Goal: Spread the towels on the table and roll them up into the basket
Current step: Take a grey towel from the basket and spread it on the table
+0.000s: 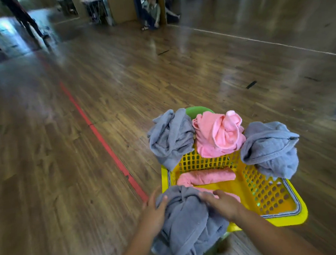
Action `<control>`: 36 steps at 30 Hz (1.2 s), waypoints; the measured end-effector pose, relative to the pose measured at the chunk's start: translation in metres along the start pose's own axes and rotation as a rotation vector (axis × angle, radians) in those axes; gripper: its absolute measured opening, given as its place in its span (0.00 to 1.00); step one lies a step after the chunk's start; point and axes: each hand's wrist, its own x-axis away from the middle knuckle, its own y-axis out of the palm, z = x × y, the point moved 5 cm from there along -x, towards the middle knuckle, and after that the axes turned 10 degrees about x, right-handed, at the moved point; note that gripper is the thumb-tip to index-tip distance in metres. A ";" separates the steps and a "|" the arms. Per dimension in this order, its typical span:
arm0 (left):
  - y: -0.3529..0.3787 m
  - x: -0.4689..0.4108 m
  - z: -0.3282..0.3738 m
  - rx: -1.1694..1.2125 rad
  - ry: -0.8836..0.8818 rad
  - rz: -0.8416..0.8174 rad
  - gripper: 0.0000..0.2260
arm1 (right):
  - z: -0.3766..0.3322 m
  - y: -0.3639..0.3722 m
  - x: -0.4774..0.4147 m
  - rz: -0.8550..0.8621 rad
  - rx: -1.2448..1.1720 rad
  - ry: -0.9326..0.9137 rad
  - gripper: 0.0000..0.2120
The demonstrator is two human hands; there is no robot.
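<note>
A yellow perforated basket (pixel 270 197) stands low in front of me, with a green basket (pixel 197 110) behind it. A rolled pink towel (pixel 206 177) lies inside the yellow one. A crumpled grey towel (pixel 171 137) hangs over its far left corner. A crumpled pink towel (pixel 217 134) rests on the far rim, and another grey towel (pixel 270 148) is draped over its right side. Both hands are on a third grey towel (pixel 189 221) bunched at the near left corner. My left hand (pixel 153 214) grips its left side. My right hand (pixel 222 203) presses on its top.
Wooden floor (pixel 64 156) surrounds the baskets, crossed by a red tape line (pixel 101 141) on the left and a white line (pixel 257 41) at the far right. A person (pixel 153 12) sits on the floor far ahead. Another person's legs (pixel 25 19) show at the far left.
</note>
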 end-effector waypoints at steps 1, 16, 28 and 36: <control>0.006 0.008 -0.007 0.121 -0.048 -0.022 0.31 | -0.006 0.009 0.005 -0.014 -0.023 -0.017 0.47; 0.033 0.083 0.036 0.539 0.069 0.173 0.13 | -0.036 0.033 0.058 0.142 -0.472 -0.217 0.23; 0.173 0.187 0.205 0.382 0.505 -0.094 0.24 | 0.085 -0.131 0.210 0.724 -0.899 -0.271 0.18; 0.360 0.383 0.233 0.357 0.551 -0.623 0.24 | 0.289 -0.158 0.393 1.156 -1.123 -0.148 0.11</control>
